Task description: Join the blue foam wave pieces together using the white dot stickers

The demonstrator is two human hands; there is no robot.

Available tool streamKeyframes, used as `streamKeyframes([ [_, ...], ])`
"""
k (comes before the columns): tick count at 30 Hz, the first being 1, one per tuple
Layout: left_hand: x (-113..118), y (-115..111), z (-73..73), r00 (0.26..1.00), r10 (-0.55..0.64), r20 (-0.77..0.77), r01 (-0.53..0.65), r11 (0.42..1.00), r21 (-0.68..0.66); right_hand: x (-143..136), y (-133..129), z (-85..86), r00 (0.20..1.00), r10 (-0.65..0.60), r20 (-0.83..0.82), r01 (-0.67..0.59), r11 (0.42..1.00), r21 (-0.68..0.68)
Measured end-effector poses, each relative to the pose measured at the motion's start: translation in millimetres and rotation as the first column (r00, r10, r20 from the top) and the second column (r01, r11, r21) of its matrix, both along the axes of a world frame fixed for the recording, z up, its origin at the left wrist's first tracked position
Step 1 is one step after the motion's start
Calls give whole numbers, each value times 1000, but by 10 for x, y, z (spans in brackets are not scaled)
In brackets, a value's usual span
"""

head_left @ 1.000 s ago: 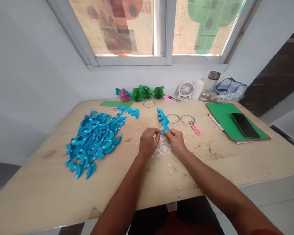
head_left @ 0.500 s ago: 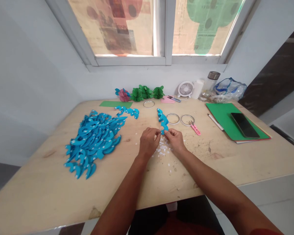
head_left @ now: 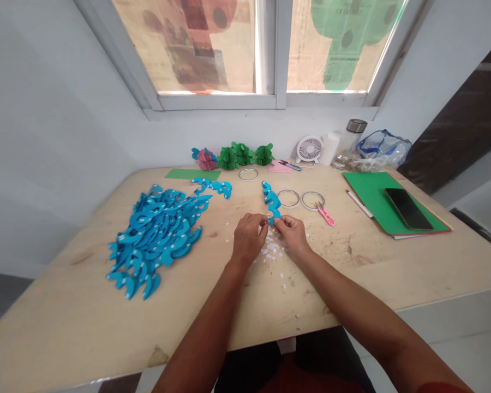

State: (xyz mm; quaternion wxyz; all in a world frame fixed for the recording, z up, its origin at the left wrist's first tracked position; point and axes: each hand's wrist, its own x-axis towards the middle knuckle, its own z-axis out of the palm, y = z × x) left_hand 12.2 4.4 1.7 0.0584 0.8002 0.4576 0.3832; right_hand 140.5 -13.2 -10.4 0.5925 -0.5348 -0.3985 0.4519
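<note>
A wavy blue paper strip [head_left: 273, 201] with white patches lies on the table, its near end between my hands. My right hand [head_left: 292, 233] pinches that end with thumb and fingertips. At the strip's left edge, my left hand [head_left: 249, 234] has its thumb and fingertips pressed together; what they hold is too small to make out. Small white paper bits [head_left: 272, 248] are scattered under and between the hands. To the left is a big heap of similar blue paper pieces [head_left: 159, 229], with another blue strip [head_left: 219, 188] behind it.
Tape rolls [head_left: 288, 198] and pink thread snips [head_left: 325, 214] sit right of the strip. A phone [head_left: 408, 209] rests on green sheets [head_left: 364, 185] beside a pen [head_left: 360, 204]. Along the wall stand green paper figures [head_left: 242, 154], a small fan [head_left: 310, 149] and a bottle [head_left: 350, 143].
</note>
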Motion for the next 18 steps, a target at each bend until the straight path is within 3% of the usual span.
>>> streamKeyframes([
  [18, -5, 2, -15, 1000, -5, 14, 6, 1000, -18, 6, 5, -13, 1000, -3, -18, 3, 1000, -3],
])
